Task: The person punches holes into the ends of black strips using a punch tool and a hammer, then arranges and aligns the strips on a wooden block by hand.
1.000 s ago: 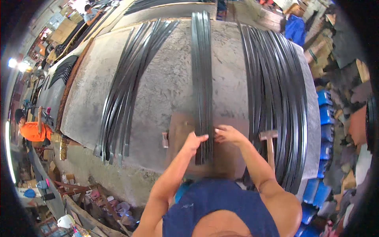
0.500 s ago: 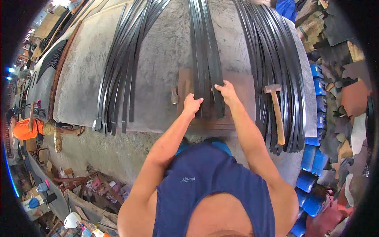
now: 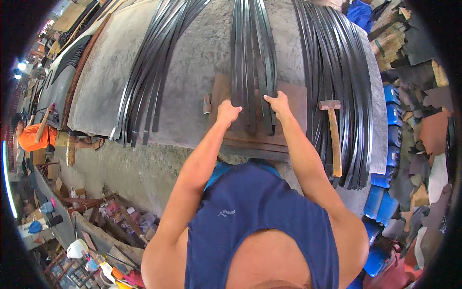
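Note:
Long, glossy black strips [image 3: 251,58], which look like leather, run from the far side of the table down onto a brown board [image 3: 297,113] in front of me. My left hand [image 3: 227,113] is at their left edge, its fingers curled and its thumb over the strips. My right hand [image 3: 279,104] is at the right edge, thumb stretched inward across the top and fingers bent at the side. The fingertips under or behind the strips are hidden. Between my hands the strips lie in two groups, with a narrow gap near their close ends.
More black strips [image 3: 149,77] lie to the left, and a thick bundle [image 3: 353,125] to the right carries a wooden-handled hammer [image 3: 335,139]. A small metal cylinder [image 3: 207,104] stands left of the board. Blue containers [image 3: 393,115] line the right side. A person in orange [image 3: 36,137] is far left.
My left hand has shifted outward and slightly away from me along the strips' left edge. My right hand has moved slightly outward. The view has shifted a little; the hammer still lies on the right bundle.

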Demonstrator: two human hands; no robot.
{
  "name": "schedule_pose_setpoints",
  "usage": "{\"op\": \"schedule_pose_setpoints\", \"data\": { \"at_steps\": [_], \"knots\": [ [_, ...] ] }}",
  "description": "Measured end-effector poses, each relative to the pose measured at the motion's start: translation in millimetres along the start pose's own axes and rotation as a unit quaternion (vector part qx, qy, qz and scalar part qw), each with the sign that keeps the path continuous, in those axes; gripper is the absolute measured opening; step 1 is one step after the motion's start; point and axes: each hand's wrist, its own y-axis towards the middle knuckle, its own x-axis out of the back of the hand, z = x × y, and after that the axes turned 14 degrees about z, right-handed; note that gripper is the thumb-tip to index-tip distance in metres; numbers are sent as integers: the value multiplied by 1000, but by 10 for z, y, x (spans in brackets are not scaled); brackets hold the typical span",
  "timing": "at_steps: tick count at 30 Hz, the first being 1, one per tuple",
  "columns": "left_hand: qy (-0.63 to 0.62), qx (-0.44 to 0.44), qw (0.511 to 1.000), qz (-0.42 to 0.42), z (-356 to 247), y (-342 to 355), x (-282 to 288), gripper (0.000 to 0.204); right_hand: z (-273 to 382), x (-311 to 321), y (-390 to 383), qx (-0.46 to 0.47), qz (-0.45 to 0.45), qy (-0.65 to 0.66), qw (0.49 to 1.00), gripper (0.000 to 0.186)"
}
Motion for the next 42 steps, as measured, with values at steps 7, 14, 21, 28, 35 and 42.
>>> {"op": "schedule_pose_setpoints", "data": {
  "at_steps": [7,14,21,28,35,42],
  "knots": [
    [133,-64,989,-22,-41,-158,114,48,9,158,-27,42,-1,-166,985,45],
    [122,-3,979,-164,167,-306,123,48,264,330,-157,23,57,-304,951,55],
    [241,-44,956,-162,56,-620,60,40,26,466,-220,63,65,-304,948,62],
    [411,-308,854,-85,81,-784,-205,75,-177,361,-220,73,-23,-274,959,68],
    [393,-329,858,-23,235,-622,-318,72,-148,119,-528,56,-120,-420,898,59],
    [341,-341,876,-12,255,-606,-292,71,-376,-88,-726,94,-194,-587,780,46]
  ]
}}
